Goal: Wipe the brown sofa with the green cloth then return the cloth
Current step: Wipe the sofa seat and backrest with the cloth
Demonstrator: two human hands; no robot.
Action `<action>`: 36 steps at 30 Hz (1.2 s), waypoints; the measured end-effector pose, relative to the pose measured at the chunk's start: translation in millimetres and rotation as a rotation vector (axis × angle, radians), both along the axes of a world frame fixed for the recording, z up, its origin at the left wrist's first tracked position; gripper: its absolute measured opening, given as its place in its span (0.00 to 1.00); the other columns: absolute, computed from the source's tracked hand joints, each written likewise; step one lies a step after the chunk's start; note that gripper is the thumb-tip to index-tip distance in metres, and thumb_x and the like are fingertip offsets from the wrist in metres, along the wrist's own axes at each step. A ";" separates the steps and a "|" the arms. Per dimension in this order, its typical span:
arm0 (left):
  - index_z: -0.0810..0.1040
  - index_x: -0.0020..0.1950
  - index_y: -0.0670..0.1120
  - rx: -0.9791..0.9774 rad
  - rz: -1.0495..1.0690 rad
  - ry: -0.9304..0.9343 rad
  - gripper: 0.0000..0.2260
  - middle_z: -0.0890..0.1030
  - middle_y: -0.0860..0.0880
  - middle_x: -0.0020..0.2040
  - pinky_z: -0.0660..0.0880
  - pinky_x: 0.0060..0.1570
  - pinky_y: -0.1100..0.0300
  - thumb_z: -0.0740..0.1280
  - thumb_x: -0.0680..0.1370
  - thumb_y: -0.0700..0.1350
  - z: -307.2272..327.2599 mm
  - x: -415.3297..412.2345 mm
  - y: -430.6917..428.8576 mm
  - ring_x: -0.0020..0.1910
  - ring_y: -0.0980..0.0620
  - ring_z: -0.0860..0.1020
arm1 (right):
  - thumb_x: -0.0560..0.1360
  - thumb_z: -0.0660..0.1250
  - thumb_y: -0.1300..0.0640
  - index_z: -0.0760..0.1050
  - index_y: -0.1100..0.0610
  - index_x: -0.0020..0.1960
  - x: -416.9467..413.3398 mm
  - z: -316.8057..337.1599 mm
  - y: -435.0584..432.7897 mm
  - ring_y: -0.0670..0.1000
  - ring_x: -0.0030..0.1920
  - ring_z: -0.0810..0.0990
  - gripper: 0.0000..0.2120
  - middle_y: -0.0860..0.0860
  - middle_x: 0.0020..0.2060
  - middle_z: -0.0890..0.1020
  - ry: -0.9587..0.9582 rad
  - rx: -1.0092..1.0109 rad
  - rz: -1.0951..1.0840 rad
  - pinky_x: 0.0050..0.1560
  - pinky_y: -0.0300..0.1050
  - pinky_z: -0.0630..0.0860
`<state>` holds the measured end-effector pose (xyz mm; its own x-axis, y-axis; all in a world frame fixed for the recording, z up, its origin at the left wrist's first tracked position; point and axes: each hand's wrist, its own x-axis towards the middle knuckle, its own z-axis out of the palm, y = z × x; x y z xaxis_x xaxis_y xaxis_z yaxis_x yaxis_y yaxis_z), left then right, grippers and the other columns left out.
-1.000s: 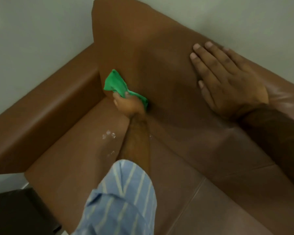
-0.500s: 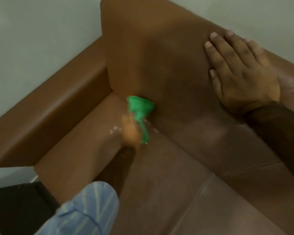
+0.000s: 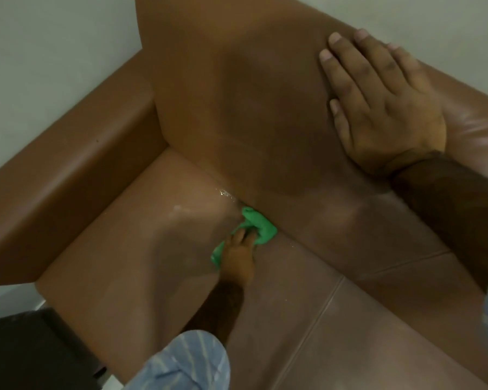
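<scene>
The brown sofa (image 3: 265,108) fills the view, with its backrest at the top and its seat cushion below. My left hand (image 3: 238,257) presses the crumpled green cloth (image 3: 258,226) onto the seat, right where the seat meets the backrest. My right hand (image 3: 383,108) lies flat with its fingers spread on the upper right of the backrest, holding nothing. A few wet droplets glisten in the crease just left of the cloth.
The sofa's left armrest (image 3: 68,170) runs diagonally along a pale wall (image 3: 54,52). A dark object (image 3: 31,353) stands on the floor at the lower left. A seam (image 3: 319,319) splits the seat into two cushions.
My left hand has brought the cloth down off the backrest onto the seat at the crease. My right hand has stayed flat on the backrest.
</scene>
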<state>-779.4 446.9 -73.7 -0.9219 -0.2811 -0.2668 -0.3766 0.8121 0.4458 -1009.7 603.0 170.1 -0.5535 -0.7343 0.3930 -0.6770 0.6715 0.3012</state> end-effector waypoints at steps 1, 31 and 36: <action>0.74 0.68 0.47 0.005 -0.177 0.031 0.22 0.77 0.43 0.65 0.75 0.63 0.52 0.66 0.74 0.38 3.0 7.9 -8.7 0.60 0.40 0.77 | 0.90 0.46 0.48 0.52 0.55 0.87 -0.2 0.7 -0.1 0.59 0.84 0.59 0.27 0.55 0.85 0.59 0.002 -0.003 0.002 0.83 0.60 0.56; 0.83 0.59 0.47 -0.304 -0.447 0.084 0.18 0.82 0.38 0.58 0.80 0.55 0.46 0.70 0.70 0.38 11.2 -46.4 -57.6 0.50 0.34 0.81 | 0.90 0.43 0.46 0.51 0.54 0.87 10.2 5.1 -4.0 0.59 0.84 0.59 0.27 0.55 0.85 0.59 -0.025 0.002 -0.049 0.83 0.61 0.56; 0.84 0.55 0.52 -0.093 -0.324 -0.116 0.17 0.84 0.44 0.53 0.82 0.47 0.55 0.66 0.68 0.49 9.1 2.6 56.6 0.45 0.41 0.83 | 0.90 0.43 0.45 0.50 0.53 0.87 9.1 2.6 -2.5 0.59 0.84 0.59 0.27 0.54 0.86 0.58 0.000 0.002 -0.043 0.83 0.60 0.56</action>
